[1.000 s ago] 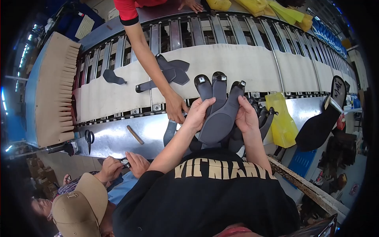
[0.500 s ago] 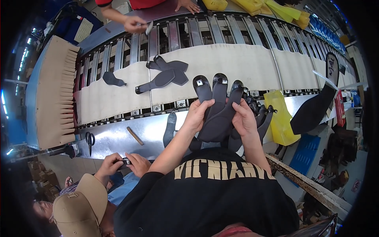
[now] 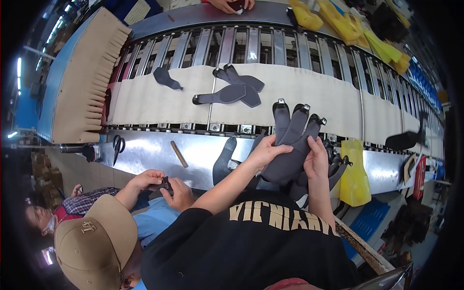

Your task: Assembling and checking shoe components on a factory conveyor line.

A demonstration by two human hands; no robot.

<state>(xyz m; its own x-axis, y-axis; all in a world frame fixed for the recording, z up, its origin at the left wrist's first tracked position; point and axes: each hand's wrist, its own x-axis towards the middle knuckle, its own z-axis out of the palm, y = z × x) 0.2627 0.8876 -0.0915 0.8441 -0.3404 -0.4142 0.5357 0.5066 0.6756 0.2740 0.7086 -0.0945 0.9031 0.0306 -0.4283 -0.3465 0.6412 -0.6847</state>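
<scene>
My left hand (image 3: 271,152) and my right hand (image 3: 316,157) are closed around a fanned bunch of dark grey shoe soles (image 3: 293,153). Their narrow ends point away from me, with glossy black tips and small metal bits. The thumbs press on the upper faces, while most of the other fingers are hidden behind. Below and beside the bunch, more dark soles (image 3: 224,159) lie on the metal ledge, partly covered by my arms. On the cream conveyor belt, several similar soles (image 3: 237,93) overlap in a small pile. A single sole (image 3: 166,77) lies left of them.
The cream belt (image 3: 145,106) runs across between metal rollers. Scissors (image 3: 118,143) and a brown stick (image 3: 179,153) lie on the near ledge (image 3: 145,145). A yellow plastic sheet (image 3: 355,174) hangs at right. Other people's hands work at left (image 3: 166,186) and across the belt (image 3: 232,6).
The whole view has shifted, moving the belt and soles rightward. The held bunch has tilted to the right. Across the belt, the other person's hands now come together on a dark piece.
</scene>
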